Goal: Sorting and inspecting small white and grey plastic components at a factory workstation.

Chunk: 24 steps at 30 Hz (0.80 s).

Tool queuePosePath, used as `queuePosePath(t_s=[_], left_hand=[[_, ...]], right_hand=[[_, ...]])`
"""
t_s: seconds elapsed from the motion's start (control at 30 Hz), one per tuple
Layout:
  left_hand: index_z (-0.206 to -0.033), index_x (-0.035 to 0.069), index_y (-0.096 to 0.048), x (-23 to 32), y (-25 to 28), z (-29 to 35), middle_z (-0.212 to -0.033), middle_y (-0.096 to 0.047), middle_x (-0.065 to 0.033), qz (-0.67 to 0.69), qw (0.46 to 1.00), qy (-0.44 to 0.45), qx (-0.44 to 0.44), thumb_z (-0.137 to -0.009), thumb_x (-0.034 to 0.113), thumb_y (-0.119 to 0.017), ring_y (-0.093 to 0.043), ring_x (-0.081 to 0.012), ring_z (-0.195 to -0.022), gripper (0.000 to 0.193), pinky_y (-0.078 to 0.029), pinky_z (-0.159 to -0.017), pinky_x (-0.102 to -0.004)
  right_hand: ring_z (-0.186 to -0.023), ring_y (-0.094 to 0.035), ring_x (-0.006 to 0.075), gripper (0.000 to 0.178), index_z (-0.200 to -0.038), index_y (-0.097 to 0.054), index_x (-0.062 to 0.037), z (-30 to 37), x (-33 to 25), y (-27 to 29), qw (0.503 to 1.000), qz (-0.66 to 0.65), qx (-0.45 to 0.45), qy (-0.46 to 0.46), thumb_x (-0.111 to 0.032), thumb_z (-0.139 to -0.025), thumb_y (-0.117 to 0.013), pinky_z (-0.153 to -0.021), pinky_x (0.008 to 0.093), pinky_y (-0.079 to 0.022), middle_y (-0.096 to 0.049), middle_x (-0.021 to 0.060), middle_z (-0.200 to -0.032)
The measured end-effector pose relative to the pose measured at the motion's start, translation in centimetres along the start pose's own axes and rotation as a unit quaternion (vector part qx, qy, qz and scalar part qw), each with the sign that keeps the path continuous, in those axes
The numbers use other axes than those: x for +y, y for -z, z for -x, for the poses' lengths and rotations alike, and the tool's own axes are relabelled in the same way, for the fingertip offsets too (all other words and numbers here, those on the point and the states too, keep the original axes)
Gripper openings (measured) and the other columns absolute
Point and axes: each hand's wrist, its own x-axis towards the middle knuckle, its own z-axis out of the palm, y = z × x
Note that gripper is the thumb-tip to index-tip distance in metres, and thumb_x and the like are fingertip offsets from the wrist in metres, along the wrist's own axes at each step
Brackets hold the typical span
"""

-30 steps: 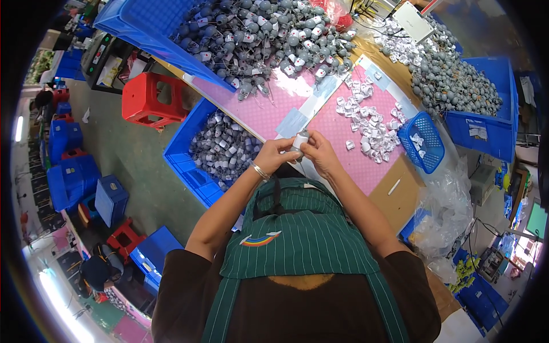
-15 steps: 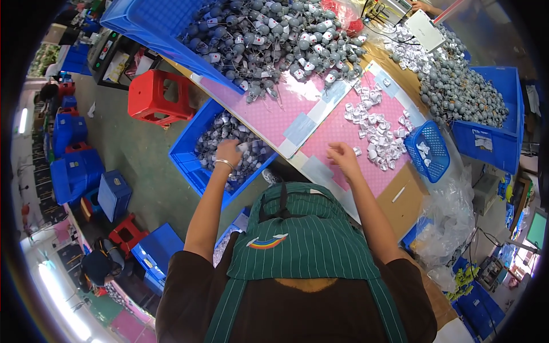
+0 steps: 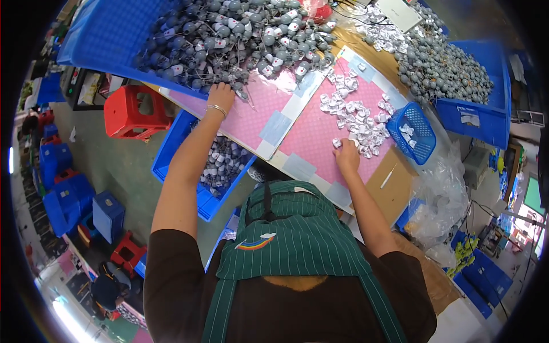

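Note:
A large heap of grey ball-shaped parts (image 3: pixel 229 46) with white tabs and thin wires lies at the far left of the table. At its near edge my left hand (image 3: pixel 222 98) reaches down, fingers slightly spread against the nearest parts; I see nothing held in it. On the pink mat, my right hand (image 3: pixel 346 158) has its fingertips closed on a small white piece (image 3: pixel 337 143). A scattered pile of similar white pieces (image 3: pixel 363 123) lies just beyond that hand. Beneath my left forearm, a blue bin (image 3: pixel 209 207) holds many grey-and-white parts (image 3: pixel 224 166).
A blue basket (image 3: pixel 422 150) with a few white pieces stands right of the pile. A white pen (image 3: pixel 388 177) lies on cardboard (image 3: pixel 394 191). Farther right are a blue crate (image 3: pixel 474 126) beside more grey balls (image 3: pixel 446 71) and clear plastic bags (image 3: pixel 437 200). A red stool (image 3: pixel 123 117) stands left.
My left hand has moved from over the blue bin up to the grey heap's edge. My right hand has moved to the white pieces and closed on one. The whole view has shifted slightly.

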Motion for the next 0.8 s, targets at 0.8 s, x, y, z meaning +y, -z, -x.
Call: queuePosePath(t_s=[0.8], left_hand=[[-0.11,0.001,-0.052,13.4,7.8,10.2,-0.104,-0.06,-0.0097,0.905,0.327,0.259,-0.079,-0.075,0.0,-0.069,-0.062,-0.0208,-0.092,0.039,-0.054,-0.078,-0.0313]], right_hand=[[-0.076,-0.06,0.0134,0.026,-0.103,-0.054,-0.0003,0.2,-12.8,3.3,0.747,-0.641,-0.175,-0.03,-0.001,-0.079,-0.062,-0.065,0.025,-0.05,-0.059,0.0065,-0.087]])
